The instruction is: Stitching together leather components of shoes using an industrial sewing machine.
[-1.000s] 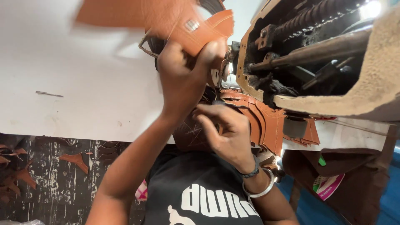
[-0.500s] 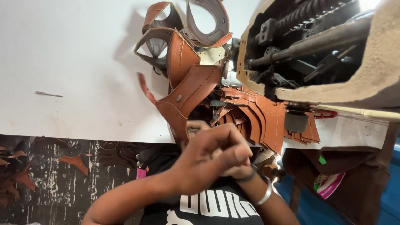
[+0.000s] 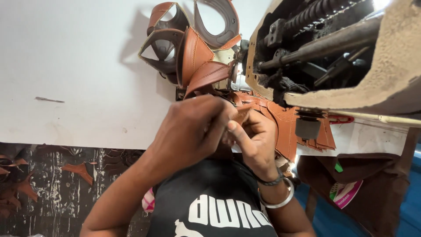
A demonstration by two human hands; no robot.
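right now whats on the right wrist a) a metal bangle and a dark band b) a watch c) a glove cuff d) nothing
A: the right hand has a silver metal bangle and a dark band around its wrist.

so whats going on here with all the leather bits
A person has both hands together at the edge of a white table. The left hand and right hand pinch a small brown leather piece between them. Stitched brown leather pieces stand stacked behind, beside a sewing machine.
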